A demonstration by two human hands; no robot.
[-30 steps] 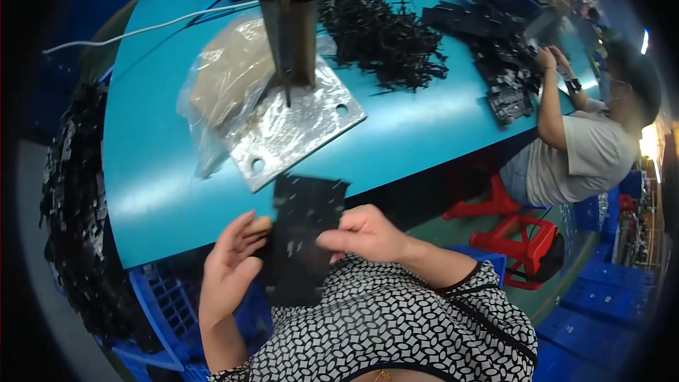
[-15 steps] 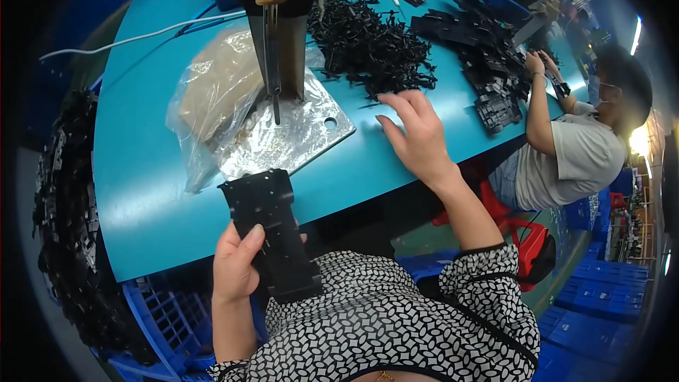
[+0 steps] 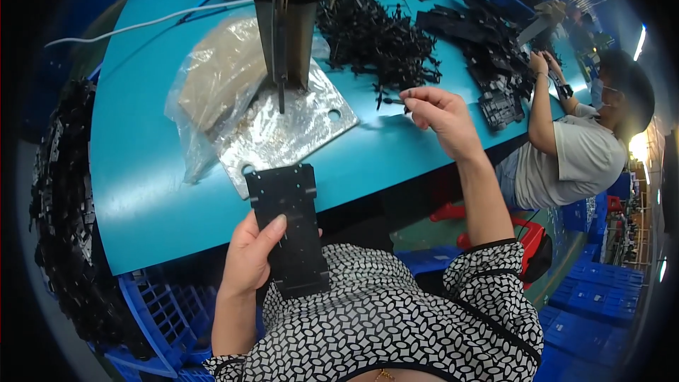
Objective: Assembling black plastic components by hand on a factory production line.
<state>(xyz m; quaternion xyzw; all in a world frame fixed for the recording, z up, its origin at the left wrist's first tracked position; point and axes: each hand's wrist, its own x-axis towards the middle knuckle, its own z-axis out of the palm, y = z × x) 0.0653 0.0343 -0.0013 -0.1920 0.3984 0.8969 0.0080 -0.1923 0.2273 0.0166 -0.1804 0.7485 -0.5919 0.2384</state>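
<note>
My left hand [image 3: 249,253] grips a flat, black rectangular plastic plate [image 3: 291,240] with small holes, thumb on top, in front of the table edge. Pinched between thumb and fingers of my right hand [image 3: 445,119] is a small thin black plastic part [image 3: 387,100]. That hand is just in front of a heap of similar black plastic parts [image 3: 378,39]. Between my hands and farther back stands a press-like tool with a narrow vertical metal rod [image 3: 281,92], pointing down over a silvery metal base plate [image 3: 283,131].
A clear plastic bag [image 3: 212,81] lies left of the base plate on the turquoise table [image 3: 155,198]. Black plates [image 3: 488,49] are piled at the right, where a co-worker [image 3: 573,148] sits. Blue crates [image 3: 152,311] and a heap of black parts [image 3: 67,226] flank the table's left.
My right hand has closed on a small black part from the heap and drawn back slightly to the right. The plate in my left hand has shifted right and turned more upright.
</note>
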